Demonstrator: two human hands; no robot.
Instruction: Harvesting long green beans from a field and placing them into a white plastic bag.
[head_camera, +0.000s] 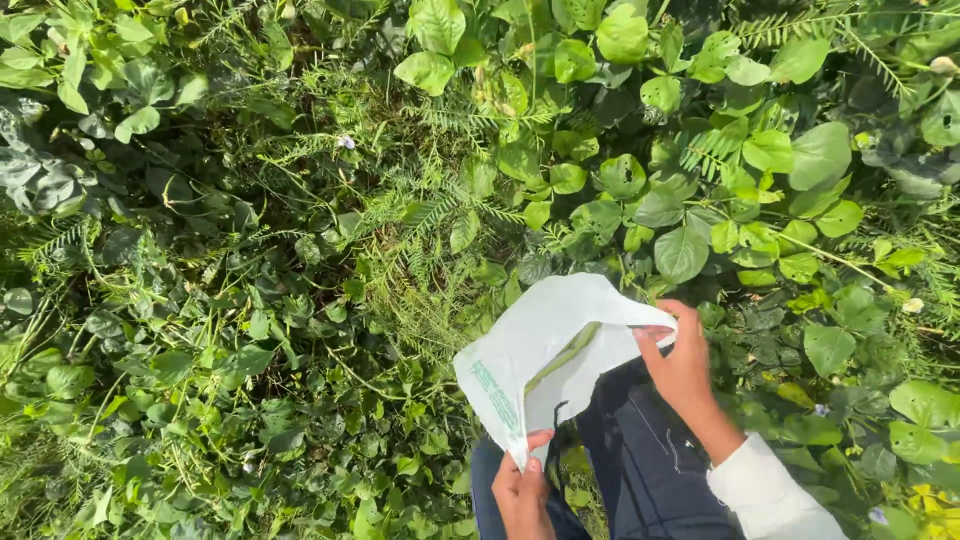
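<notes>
A white plastic bag (535, 345) with green print is held open in front of me, above dense green plants. My left hand (523, 492) pinches the bag's near lower edge at the bottom of the view. My right hand (680, 365), in a white sleeve, grips the bag's far right rim and pulls the mouth apart. Inside the opening I see shadow and a bit of green. My dark trousers (640, 460) show below the bag.
Thick ground cover of broad-leaved vines (700, 200) and feathery fern-like stems (420, 220) fills the whole view. A small pale flower (346, 142) sits at the upper left of centre. Taller leafy growth stands at the right (850, 330).
</notes>
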